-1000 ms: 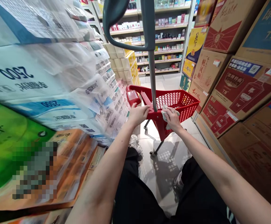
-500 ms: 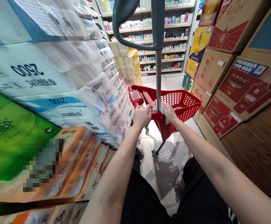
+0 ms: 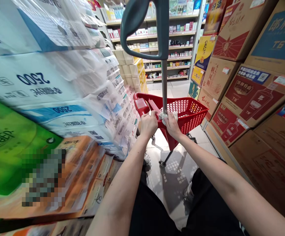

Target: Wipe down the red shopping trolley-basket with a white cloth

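A red plastic shopping cart (image 3: 194,114) with perforated sides stands on wheels in front of me. Its grey handle (image 3: 130,29) tops an upright metal pole (image 3: 164,78). My left hand (image 3: 149,125) is closed on the cart's near rim, left of the pole. Pressed round the pole's foot is a crumpled whitish cloth (image 3: 174,114), which my right hand (image 3: 172,127) grips against the red rim. Some of the cloth shows on both sides of the pole. The fingertips of both hands are partly hidden.
Stacked white tissue packs (image 3: 66,78) rise close on my left, with a green pack (image 3: 12,147) and orange packs (image 3: 81,177) nearer. Cardboard cartons (image 3: 257,95) line the right side. Shelves of small goods (image 3: 179,42) stand beyond the cart, across the tiled floor (image 3: 181,85).
My right hand has shifted left and slightly down at the pole's foot, and more of the cloth shows. My left hand keeps its place on the rim. The view has tilted slightly upward.
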Available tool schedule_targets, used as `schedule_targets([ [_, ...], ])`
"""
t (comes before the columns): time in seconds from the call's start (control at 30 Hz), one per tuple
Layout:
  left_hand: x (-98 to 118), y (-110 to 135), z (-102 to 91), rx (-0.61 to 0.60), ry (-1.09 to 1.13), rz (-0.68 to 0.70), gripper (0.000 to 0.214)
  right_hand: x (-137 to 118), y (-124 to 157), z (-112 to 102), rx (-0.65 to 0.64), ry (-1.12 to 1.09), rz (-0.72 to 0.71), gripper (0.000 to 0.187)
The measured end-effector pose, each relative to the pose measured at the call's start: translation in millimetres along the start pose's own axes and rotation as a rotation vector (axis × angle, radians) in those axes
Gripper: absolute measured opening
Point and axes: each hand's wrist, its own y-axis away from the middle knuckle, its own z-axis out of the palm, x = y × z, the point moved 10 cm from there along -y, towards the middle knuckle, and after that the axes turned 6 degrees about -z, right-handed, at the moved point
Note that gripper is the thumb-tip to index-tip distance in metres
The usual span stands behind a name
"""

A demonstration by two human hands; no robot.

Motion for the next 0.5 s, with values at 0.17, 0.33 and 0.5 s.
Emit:
schedule_targets([
  [0.17, -11.4, -0.4, -6.5, 0.045, 0.235, -0.037, 0.026, -11.2, -30.5, -5.4, 0.079, -0.215, -0.017, 0.041],
  [0.33, -21.3, -0.8, -10.1, 0.062, 0.315, -0.092, 0.022, -9.8, -38.8, -8.6, 0.128, -0.360, 0.035, 0.050],
  [0.5, -21.1, -0.3, -9.2, 0.040, 0.312, -0.111, 0.021, -25.5, -87.8, -22.3, 0.155, -0.347, -0.008, 0.057],
])
